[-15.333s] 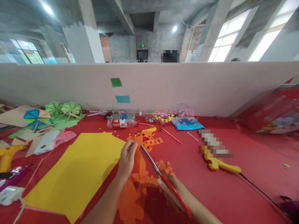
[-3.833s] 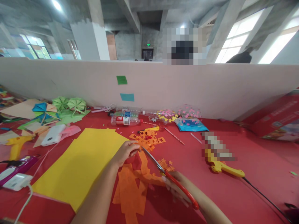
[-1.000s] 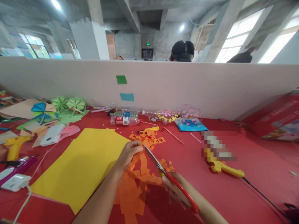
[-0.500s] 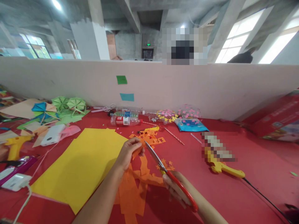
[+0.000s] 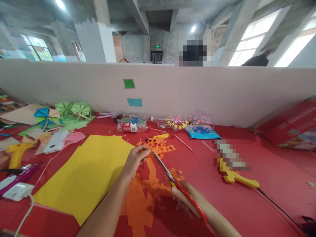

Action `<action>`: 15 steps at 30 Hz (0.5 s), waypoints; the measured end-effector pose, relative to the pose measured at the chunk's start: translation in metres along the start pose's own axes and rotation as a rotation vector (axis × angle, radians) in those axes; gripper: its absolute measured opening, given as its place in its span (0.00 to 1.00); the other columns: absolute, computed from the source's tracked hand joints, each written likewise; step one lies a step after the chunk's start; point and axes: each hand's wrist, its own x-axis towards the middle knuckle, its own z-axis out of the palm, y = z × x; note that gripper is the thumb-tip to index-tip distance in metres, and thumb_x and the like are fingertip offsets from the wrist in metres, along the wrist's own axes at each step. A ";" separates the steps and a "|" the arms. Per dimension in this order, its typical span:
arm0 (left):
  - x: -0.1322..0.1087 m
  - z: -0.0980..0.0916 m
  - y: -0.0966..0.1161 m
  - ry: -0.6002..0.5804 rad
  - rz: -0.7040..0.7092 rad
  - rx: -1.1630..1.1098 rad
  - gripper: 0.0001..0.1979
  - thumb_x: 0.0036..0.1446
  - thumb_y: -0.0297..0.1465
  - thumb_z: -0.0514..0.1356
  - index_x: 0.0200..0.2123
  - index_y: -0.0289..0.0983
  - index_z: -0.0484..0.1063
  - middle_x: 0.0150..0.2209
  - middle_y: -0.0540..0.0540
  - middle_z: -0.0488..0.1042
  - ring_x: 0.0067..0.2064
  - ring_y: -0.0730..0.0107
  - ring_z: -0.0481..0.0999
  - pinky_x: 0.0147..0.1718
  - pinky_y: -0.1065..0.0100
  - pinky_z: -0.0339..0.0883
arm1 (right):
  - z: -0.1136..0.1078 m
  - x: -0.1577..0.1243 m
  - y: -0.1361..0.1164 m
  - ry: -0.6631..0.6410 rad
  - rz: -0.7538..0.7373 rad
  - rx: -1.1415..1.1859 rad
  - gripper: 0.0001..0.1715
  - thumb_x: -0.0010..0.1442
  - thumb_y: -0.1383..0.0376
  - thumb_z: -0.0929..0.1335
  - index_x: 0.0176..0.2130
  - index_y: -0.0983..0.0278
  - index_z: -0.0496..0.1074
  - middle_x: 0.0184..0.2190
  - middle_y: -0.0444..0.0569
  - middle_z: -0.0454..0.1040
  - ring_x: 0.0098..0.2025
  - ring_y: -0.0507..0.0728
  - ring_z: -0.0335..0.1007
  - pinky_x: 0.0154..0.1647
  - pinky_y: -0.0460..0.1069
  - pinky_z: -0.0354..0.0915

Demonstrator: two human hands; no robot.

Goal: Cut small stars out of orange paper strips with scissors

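Note:
My right hand (image 5: 184,197) is closed around the red handles of the scissors (image 5: 161,164), whose blades point up and left and look nearly closed. Their tips reach the fingertips of my left hand (image 5: 137,158). Thumb and forefinger of that hand are pinched together, and what lies between them is too small or hidden to make out. Beneath both hands are orange paper offcuts (image 5: 141,204) with angular cut edges. A small heap of orange paper stars (image 5: 178,174) lies just behind the scissors. Orange paper with star-shaped holes (image 5: 163,148) is spread beyond my left hand.
Yellow paper sheets (image 5: 89,171) lie to the left. A yellow glue gun (image 5: 239,179) with a black cord is at right, another glue gun (image 5: 17,154) at far left. Plastic bottles (image 5: 130,127) and a blue packet (image 5: 202,131) stand before a white partition (image 5: 158,89).
The orange paper seen at my left fingers no longer shows there. My left fingers have drawn closer together, and the scissor blades have shifted slightly left.

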 end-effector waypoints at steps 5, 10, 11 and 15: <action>-0.003 0.001 0.004 -0.056 0.004 0.035 0.10 0.48 0.37 0.62 0.25 0.36 0.68 0.16 0.57 0.56 0.20 0.80 0.52 0.20 0.74 0.43 | 0.000 0.002 0.002 0.015 -0.056 -0.030 0.30 0.55 0.38 0.63 0.25 0.61 0.62 0.10 0.34 0.55 0.11 0.47 0.51 0.23 0.47 0.63; -0.003 0.001 0.005 -0.027 0.003 0.061 0.10 0.48 0.37 0.62 0.25 0.36 0.68 0.16 0.56 0.57 0.20 0.79 0.54 0.21 0.74 0.44 | 0.001 0.001 -0.001 0.006 -0.053 -0.045 0.32 0.54 0.36 0.62 0.26 0.62 0.62 0.11 0.35 0.56 0.12 0.46 0.50 0.20 0.46 0.60; -0.003 0.001 0.004 -0.026 0.007 0.067 0.10 0.48 0.37 0.62 0.25 0.36 0.68 0.16 0.56 0.57 0.20 0.79 0.54 0.21 0.74 0.44 | 0.001 0.001 -0.002 0.014 -0.047 -0.056 0.33 0.53 0.35 0.62 0.26 0.62 0.62 0.11 0.35 0.57 0.12 0.46 0.50 0.19 0.45 0.58; -0.001 0.000 0.001 -0.043 0.018 0.089 0.10 0.47 0.37 0.62 0.25 0.36 0.69 0.17 0.56 0.58 0.21 0.79 0.54 0.21 0.74 0.46 | 0.001 0.000 -0.002 0.000 -0.055 -0.044 0.32 0.54 0.36 0.63 0.25 0.62 0.61 0.12 0.35 0.56 0.13 0.47 0.53 0.21 0.45 0.60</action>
